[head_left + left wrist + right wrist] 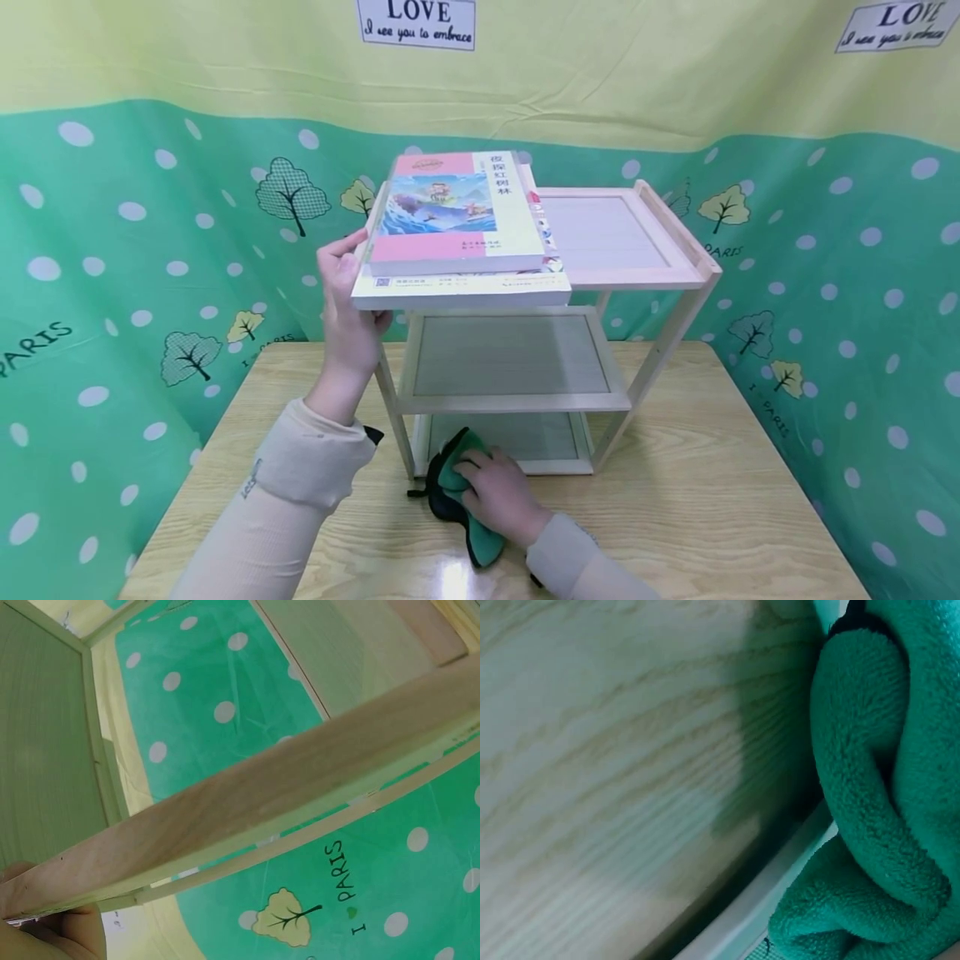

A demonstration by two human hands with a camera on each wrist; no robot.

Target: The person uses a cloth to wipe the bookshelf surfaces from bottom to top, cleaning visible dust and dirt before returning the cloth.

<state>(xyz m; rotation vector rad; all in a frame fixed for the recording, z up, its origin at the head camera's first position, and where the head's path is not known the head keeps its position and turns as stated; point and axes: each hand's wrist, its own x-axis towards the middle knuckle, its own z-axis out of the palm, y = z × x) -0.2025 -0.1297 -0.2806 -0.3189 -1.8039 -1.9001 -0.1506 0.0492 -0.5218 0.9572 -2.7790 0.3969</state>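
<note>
A small wooden shelf rack (513, 403) with three tiers stands on the table. My left hand (351, 325) grips its top left side, right beside two stacked books; the hand's inner side is hidden. The upper book (442, 204) has a pink and cream cover, and the lower book (465, 292) is larger and white. In the left wrist view, the fingers (79, 930) show under a wooden rail (247, 795). Low at the front left, my right hand (504, 493) holds a bunched green cloth (483, 542) with black edging against the bottom shelf (525, 437). The cloth's folds fill the right wrist view.
The wood-grain table (675, 517) extends around the rack on both sides. A green and yellow curtain (150, 275) with dots and trees hangs behind and at both sides. The top shelf (600, 229) shows its bare panel right of the books.
</note>
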